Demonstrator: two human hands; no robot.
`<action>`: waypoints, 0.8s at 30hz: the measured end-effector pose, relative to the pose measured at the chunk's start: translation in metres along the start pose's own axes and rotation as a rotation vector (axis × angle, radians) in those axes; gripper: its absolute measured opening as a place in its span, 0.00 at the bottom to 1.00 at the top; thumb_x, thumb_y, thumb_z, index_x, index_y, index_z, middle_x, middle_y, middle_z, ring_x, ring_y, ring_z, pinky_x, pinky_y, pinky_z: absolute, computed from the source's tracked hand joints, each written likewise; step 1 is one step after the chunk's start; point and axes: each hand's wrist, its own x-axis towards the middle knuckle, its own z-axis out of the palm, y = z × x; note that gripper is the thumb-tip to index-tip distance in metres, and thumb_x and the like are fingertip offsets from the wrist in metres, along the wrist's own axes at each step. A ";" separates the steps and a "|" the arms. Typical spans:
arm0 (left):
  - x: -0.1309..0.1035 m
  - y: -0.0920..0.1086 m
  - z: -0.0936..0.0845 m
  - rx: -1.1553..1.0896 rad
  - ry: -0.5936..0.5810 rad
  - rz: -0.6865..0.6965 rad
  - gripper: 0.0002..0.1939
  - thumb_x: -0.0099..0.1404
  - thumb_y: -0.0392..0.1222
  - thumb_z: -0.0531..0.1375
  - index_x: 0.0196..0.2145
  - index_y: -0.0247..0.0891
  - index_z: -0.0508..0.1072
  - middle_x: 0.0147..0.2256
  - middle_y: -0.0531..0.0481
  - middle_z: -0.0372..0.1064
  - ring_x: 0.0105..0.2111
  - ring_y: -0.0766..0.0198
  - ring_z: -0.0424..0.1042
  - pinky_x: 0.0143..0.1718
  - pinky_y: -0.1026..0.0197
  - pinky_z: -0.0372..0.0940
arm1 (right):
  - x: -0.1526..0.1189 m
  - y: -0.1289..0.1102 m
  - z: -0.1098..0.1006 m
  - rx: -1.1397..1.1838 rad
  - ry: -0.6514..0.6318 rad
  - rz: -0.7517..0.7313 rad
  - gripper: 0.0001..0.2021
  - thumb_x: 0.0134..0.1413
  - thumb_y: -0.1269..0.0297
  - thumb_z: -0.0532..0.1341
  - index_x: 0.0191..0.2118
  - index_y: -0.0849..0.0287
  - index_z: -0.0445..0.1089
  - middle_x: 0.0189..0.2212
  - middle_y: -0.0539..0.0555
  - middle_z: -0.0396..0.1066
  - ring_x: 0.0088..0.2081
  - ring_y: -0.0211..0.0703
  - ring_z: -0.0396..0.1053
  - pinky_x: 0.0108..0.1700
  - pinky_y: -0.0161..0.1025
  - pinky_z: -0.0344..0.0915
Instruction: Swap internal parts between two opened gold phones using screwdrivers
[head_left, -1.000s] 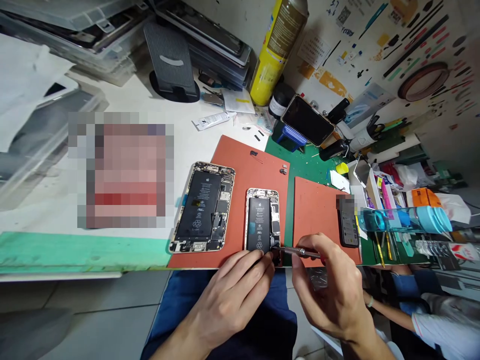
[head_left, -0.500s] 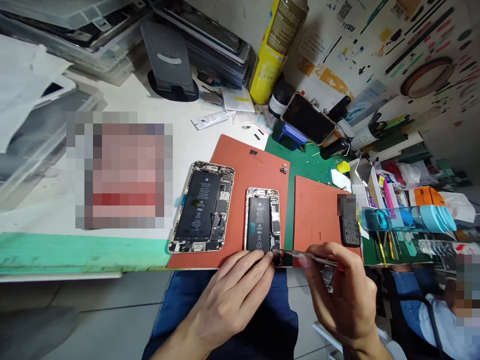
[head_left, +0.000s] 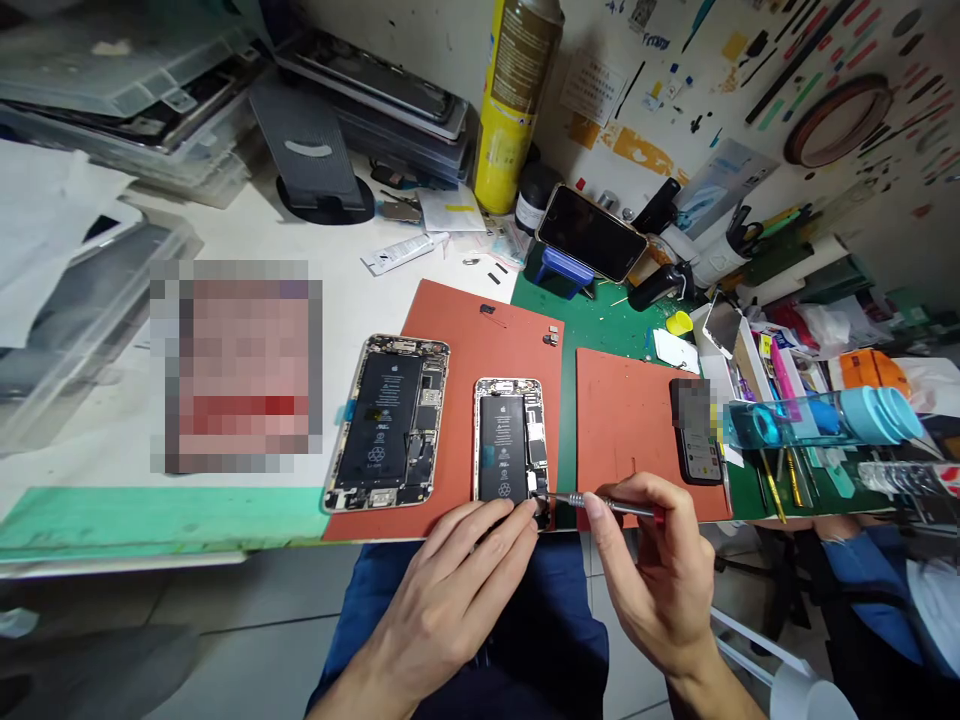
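The smaller opened phone [head_left: 505, 430], with a black battery and exposed board, lies on the red-brown mat [head_left: 457, 400] at the table's front edge. My left hand [head_left: 457, 590] rests over its lower end, fingers together on the phone. My right hand [head_left: 656, 570] grips a thin metal tool [head_left: 600, 502] between thumb and fingers. The tool's tip reaches the phone's lower right corner, beside my left fingertips. To the left lies a larger opened phone [head_left: 390, 425], its battery also in place; neither hand touches it.
A second mat [head_left: 622, 430] holds a lit phone [head_left: 699, 445]. Behind stand a yellow can [head_left: 510, 110], a phone on a blue stand [head_left: 592, 232] and stacked plastic boxes [head_left: 202, 150]. A blue bottle [head_left: 832, 415] and hand tools crowd the right; a seated person's legs [head_left: 870, 570] show.
The view has shifted slightly. My right hand holds the tool nearer level, its tip still at the phone's lower right corner. My left hand stays on the phone.
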 end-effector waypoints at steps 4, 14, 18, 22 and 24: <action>0.000 0.000 0.001 -0.005 -0.007 -0.008 0.17 0.77 0.25 0.57 0.58 0.27 0.78 0.58 0.37 0.80 0.60 0.48 0.74 0.60 0.46 0.70 | 0.002 -0.003 0.001 -0.046 0.000 -0.054 0.13 0.68 0.75 0.67 0.53 0.57 0.69 0.36 0.51 0.79 0.32 0.40 0.81 0.34 0.35 0.80; 0.002 0.000 0.003 -0.026 0.013 -0.019 0.15 0.77 0.25 0.56 0.55 0.25 0.79 0.56 0.37 0.80 0.59 0.49 0.74 0.60 0.47 0.69 | 0.011 -0.017 -0.005 -0.160 -0.158 -0.298 0.17 0.67 0.80 0.63 0.57 0.59 0.68 0.38 0.55 0.79 0.37 0.47 0.81 0.34 0.40 0.79; 0.005 0.000 0.001 -0.020 0.042 -0.011 0.14 0.79 0.27 0.55 0.53 0.26 0.80 0.52 0.38 0.82 0.57 0.52 0.75 0.60 0.50 0.69 | 0.018 -0.019 -0.004 -0.230 -0.190 -0.386 0.14 0.68 0.80 0.64 0.55 0.61 0.68 0.34 0.54 0.77 0.32 0.45 0.75 0.31 0.42 0.75; 0.009 -0.001 -0.001 -0.019 0.058 -0.010 0.15 0.80 0.29 0.53 0.53 0.28 0.80 0.51 0.39 0.82 0.57 0.54 0.76 0.60 0.51 0.70 | 0.021 -0.020 -0.004 -0.168 -0.273 -0.396 0.14 0.68 0.81 0.62 0.55 0.61 0.68 0.37 0.56 0.78 0.33 0.44 0.75 0.35 0.43 0.77; 0.009 -0.001 -0.001 -0.020 0.060 -0.014 0.15 0.80 0.30 0.53 0.51 0.30 0.80 0.51 0.40 0.83 0.57 0.54 0.76 0.60 0.51 0.71 | 0.021 -0.020 -0.005 -0.131 -0.292 -0.366 0.16 0.68 0.79 0.63 0.57 0.62 0.68 0.41 0.60 0.79 0.38 0.47 0.78 0.37 0.45 0.79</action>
